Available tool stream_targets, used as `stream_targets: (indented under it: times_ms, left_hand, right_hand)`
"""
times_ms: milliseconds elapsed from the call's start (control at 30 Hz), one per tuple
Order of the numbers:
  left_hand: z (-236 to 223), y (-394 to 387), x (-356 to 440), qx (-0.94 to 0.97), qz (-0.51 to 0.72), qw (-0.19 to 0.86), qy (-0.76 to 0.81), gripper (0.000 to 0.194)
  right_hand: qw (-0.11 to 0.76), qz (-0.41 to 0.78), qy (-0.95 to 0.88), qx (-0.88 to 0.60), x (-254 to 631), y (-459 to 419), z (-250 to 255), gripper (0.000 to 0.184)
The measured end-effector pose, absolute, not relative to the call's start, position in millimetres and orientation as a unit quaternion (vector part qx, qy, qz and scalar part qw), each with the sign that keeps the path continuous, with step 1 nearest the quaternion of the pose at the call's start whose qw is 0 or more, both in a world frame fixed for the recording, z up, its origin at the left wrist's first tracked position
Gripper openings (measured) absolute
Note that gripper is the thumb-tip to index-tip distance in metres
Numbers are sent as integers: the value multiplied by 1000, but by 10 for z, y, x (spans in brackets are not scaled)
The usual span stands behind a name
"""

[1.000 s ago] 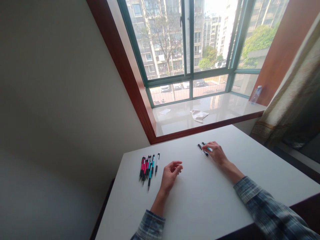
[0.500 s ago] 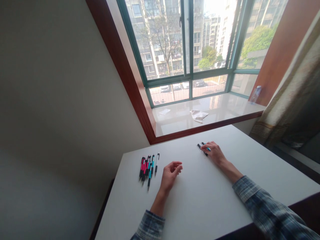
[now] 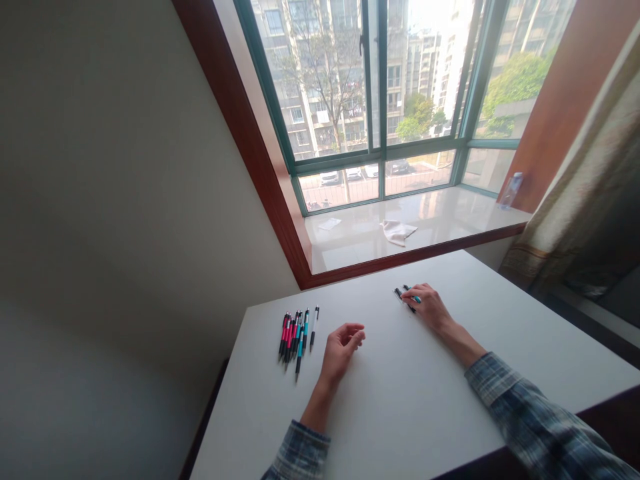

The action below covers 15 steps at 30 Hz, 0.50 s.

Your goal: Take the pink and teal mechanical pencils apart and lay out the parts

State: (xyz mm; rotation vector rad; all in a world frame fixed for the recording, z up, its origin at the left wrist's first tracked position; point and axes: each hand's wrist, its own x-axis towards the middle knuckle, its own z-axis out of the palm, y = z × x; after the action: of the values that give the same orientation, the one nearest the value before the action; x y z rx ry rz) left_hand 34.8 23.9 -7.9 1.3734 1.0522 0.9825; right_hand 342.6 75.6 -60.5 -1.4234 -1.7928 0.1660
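Note:
My right hand [image 3: 429, 305] is at the far side of the white table [image 3: 400, 400], its fingers closed on a teal pen [image 3: 407, 288] with a black clip end. Right beside it lies a black-and-clear pen [image 3: 399, 293], partly under my fingers. My left hand [image 3: 341, 348] rests on the table nearer the middle, fingers loosely curled, thumb apart from them, holding nothing. To its left lies a bunch of several pens, among them a pink pen [image 3: 283, 335], a teal pen [image 3: 300, 350] sticking out toward me, and a white pen [image 3: 315, 325] at the right side.
Behind the table runs a window sill with a white cloth [image 3: 398, 232], a paper piece [image 3: 329, 224] and a clear bottle [image 3: 511, 190]. A grey wall [image 3: 125, 233] borders the left side, and a curtain [image 3: 575, 160] hangs at the right.

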Motion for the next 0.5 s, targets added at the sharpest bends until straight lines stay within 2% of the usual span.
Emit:
stream_targets:
  times_ms: [233,500]
  left_hand:
    - [-95,253,346,580,415,540,448,36]
    - [-89,242,348,584,414,536,447,36]
  right_hand:
    - [439,45,-690,-573,3483,724,-561,25]
    - [513,-6,-627,-586,3473,581,-373,26]
